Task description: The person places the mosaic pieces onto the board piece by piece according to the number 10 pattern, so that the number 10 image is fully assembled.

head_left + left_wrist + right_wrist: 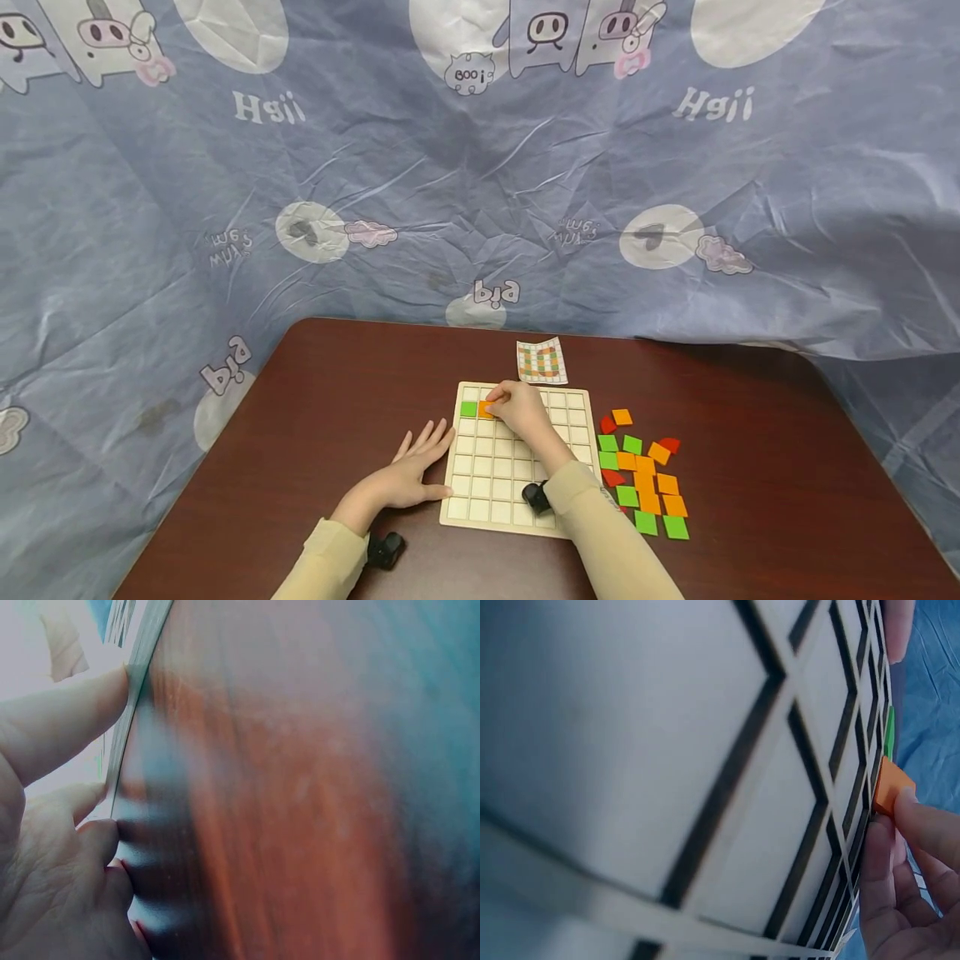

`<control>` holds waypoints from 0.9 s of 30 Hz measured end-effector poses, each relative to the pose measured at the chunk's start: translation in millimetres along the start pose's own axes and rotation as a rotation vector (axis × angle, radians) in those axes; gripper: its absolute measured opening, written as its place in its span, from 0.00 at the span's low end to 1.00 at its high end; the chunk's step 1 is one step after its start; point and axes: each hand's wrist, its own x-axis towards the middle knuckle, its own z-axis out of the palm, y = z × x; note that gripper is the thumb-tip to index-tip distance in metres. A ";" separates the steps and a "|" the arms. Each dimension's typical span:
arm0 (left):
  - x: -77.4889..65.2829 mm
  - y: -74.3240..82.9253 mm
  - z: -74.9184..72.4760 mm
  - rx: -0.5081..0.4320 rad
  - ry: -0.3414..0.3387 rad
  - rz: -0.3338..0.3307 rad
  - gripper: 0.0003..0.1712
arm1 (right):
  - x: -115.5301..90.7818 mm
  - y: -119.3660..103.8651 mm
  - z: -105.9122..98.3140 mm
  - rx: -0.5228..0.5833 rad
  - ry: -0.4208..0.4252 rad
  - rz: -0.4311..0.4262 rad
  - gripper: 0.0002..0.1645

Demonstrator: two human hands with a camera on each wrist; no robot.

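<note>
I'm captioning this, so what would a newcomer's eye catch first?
Probably the pale grid board on the dark table, where the right hand holds an orange square beside a green square. Green, orange and red pieces lie right of the board; a blue cartoon cloth hangs behind.

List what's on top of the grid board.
Green tile; beside it, an orange tile pinched by the right hand. Whatever lies beneath that hand and sleeve is hidden.

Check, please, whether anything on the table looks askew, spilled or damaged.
I see no damage or spill. The printed sheet beyond the board looks slightly askew, its top edge curved rather than straight. Right of the board, loose pieces lie jumbled, some overlapping.
</note>
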 end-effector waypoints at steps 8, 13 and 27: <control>1.2 -0.1 1.1 -0.002 -0.005 -0.002 0.51 | 0.6 -1.1 0.5 -0.050 -0.016 0.019 0.04; 1.1 -1.7 2.1 0.000 -0.001 -0.008 0.52 | 2.3 -1.8 3.2 -0.069 -0.014 0.002 0.03; -0.3 1.7 1.2 -0.001 -0.002 -0.003 0.51 | -8.4 0.6 -16.6 0.051 -0.033 0.081 0.09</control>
